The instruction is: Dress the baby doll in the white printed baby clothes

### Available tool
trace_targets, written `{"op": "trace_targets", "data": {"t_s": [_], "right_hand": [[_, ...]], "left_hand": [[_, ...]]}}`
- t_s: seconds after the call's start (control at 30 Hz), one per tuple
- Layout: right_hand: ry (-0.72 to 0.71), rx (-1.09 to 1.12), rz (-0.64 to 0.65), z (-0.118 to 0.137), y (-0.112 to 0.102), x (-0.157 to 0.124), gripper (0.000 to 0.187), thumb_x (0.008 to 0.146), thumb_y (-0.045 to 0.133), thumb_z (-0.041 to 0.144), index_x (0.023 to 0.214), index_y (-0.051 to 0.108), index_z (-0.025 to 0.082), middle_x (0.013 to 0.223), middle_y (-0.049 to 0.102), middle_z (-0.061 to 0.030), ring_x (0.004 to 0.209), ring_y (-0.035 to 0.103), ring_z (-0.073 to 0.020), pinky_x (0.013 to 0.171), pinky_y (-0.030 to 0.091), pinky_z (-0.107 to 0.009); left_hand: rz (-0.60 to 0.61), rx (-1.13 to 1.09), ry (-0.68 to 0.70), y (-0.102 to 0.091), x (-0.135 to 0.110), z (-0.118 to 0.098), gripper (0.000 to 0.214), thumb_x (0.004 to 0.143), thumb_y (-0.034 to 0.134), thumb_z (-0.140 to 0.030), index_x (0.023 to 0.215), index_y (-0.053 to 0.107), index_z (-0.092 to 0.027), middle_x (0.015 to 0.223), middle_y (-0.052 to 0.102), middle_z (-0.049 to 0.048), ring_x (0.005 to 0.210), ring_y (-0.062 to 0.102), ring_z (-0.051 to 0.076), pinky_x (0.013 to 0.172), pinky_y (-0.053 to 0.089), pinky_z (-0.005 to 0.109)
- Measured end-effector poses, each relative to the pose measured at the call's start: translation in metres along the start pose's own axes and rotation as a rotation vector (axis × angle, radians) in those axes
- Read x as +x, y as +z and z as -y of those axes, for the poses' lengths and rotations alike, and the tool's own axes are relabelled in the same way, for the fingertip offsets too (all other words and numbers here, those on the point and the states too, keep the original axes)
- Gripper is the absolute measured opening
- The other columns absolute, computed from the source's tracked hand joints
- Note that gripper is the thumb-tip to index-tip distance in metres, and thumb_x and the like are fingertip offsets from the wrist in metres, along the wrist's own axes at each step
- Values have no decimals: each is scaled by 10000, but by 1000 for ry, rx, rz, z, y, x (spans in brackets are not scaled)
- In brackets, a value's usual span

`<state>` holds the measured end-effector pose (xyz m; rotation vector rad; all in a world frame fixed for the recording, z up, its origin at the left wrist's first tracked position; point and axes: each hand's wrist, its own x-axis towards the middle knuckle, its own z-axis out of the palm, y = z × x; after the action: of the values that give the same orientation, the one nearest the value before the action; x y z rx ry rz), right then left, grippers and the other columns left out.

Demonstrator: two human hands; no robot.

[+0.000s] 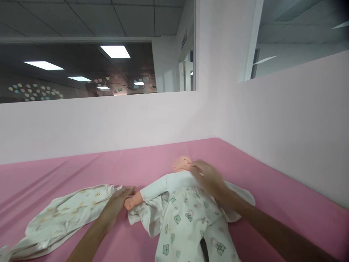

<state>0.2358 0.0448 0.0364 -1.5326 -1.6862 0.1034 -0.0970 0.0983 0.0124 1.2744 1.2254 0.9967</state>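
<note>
A baby doll (pixel 183 163) lies on its back on a pink padded surface. It wears a white long-sleeved top (pixel 178 181) and white trousers (pixel 188 222) printed with green bears. A white cloth (pixel 152 216) is spread partly beneath it. My left hand (pixel 120 199), fingers stretched out, is beside the doll's hand (pixel 133 200) and over the end of a white garment with a yellow print (pixel 71 207). My right hand (pixel 208 176), smeared by motion, is over the doll's shoulder near its chin. Whether those fingers grip the top is unclear.
The pink mattress (pixel 152 158) meets a white wall (pixel 109 123) at the back and another white wall (pixel 294 138) on the right. Windows (pixel 81 72) sit above these walls. The yellow-printed garment covers the left front.
</note>
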Motion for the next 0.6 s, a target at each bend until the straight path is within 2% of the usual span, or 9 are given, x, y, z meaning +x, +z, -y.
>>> {"op": "trace_targets", "data": {"t_s": [0.03,0.07,0.13,0.2,0.23,0.3,0.43,0.5,0.6], "right_hand": [[144,-76,-79,-31,-17,-10,293,904,337,302,738,559,207,766,587,-17,713,520,-158,638,377,-274],[252,-147,-106,-62,-33,-22,283,884,365,328,659,486,208,669,513,-2,638,462,-151,580,331,-269],[425,-221,-76,-122,-59,-46,309,860,405,381,603,364,215,593,403,20,562,375,-136,530,255,-270],[587,-202,26,-166,-74,-68,349,845,422,426,594,293,221,587,372,23,543,347,-130,522,235,-274],[609,-152,83,-181,-77,-76,359,844,427,442,598,286,222,596,377,20,544,352,-129,526,246,-277],[642,-72,162,-196,-77,-85,373,842,428,473,602,293,221,611,397,11,555,373,-133,535,269,-282],[629,-6,201,-190,-67,-79,376,829,443,525,628,384,214,650,476,-11,599,436,-153,552,301,-287],[600,-35,172,-184,-63,-74,353,823,454,514,651,445,206,696,539,-30,634,479,-165,566,320,-288],[560,-41,125,-179,-59,-72,309,823,457,465,670,483,198,745,589,-42,675,520,-169,590,347,-284]], "left_hand": [[-84,104,40,-3,1,-4,369,778,607,-458,1013,628,-174,1005,687,93,969,644,269,811,519,367],[-175,223,91,-3,1,-9,361,793,582,-455,1027,613,-181,1013,679,88,976,636,267,820,511,371],[-319,446,210,5,1,-22,348,838,501,-472,1039,594,-204,1032,669,74,982,621,259,840,491,379],[-338,576,322,28,-2,-37,348,878,435,-488,1053,591,-231,1075,663,50,995,608,242,857,474,369],[-296,620,380,44,-3,-45,343,890,421,-484,1049,596,-234,1077,664,41,994,605,232,857,470,357],[-112,711,526,85,-6,-58,335,927,382,-449,1055,599,-228,1071,662,34,979,606,205,853,470,331],[339,1043,839,166,0,-72,324,967,308,-290,1026,619,-221,1085,645,41,1012,585,192,896,446,341],[452,1248,957,196,7,-74,329,954,309,-227,941,636,-188,1027,641,73,1001,580,214,879,444,354],[551,1385,924,228,16,-77,286,914,350,-179,813,618,-166,920,640,87,893,604,206,770,453,311]]}}
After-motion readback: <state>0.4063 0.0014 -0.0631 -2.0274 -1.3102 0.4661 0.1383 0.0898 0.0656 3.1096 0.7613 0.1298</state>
